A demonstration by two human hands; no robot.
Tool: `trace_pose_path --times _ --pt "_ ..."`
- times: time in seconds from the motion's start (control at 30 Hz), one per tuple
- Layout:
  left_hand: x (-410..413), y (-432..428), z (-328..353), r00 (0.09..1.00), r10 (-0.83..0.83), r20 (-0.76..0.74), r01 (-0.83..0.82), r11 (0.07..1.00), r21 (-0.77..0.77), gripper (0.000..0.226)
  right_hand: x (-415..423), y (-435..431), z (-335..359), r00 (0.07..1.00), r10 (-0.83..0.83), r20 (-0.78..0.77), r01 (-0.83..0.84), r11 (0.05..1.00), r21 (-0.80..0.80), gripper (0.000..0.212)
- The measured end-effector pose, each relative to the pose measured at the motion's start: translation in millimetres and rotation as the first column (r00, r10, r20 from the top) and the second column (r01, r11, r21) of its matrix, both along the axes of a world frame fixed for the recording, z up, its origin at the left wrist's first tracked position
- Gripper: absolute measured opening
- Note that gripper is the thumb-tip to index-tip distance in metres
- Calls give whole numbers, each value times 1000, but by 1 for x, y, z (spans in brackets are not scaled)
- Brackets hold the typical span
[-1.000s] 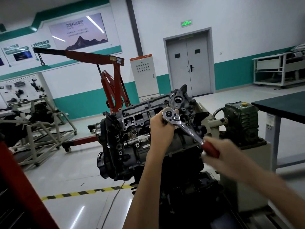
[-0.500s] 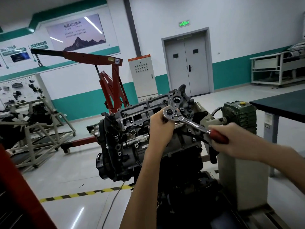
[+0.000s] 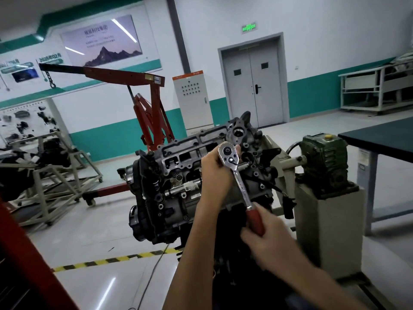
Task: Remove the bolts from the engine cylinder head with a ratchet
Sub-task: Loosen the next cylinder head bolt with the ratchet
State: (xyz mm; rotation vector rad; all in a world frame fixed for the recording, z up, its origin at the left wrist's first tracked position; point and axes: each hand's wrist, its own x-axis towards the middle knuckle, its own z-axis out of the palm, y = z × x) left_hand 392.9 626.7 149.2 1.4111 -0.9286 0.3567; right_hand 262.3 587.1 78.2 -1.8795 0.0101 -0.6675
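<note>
A grey engine with its cylinder head (image 3: 190, 151) stands tilted on a stand in the middle of the view. A chrome ratchet (image 3: 237, 175) with a red handle is set against the head's right end. My left hand (image 3: 215, 168) curls round the ratchet's round head and holds it against the engine. My right hand (image 3: 266, 233) grips the red handle, low and to the right, slightly blurred. The bolt under the ratchet head is hidden.
A red engine crane (image 3: 147, 90) stands behind the engine. A green gearbox (image 3: 324, 157) on a grey pedestal sits to the right, next to a dark-topped table (image 3: 380, 139). Metal frames with engine parts (image 3: 51, 175) stand at the left. A yellow-black floor stripe (image 3: 111, 260) runs below.
My right hand has swung the red handle down and toward me, from pointing right to pointing steeply down. My left hand has stayed on the ratchet head.
</note>
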Motion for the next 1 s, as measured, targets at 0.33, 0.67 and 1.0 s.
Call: trace_pose_path --times 0.33,0.67,1.0 --pt "0 5 -1 999 -32 0 32 999 1 53 -12 -73 30 994 -85 -71 45 898 -439 20" --pt "1 5 0 1000 -28 -7 28 999 -21 54 3 11 -1 999 -32 14 33 999 -27 23" --pt "3 -1 0 1000 6 -4 -6 1000 -8 52 -12 -85 42 990 -107 -93 48 869 -493 20"
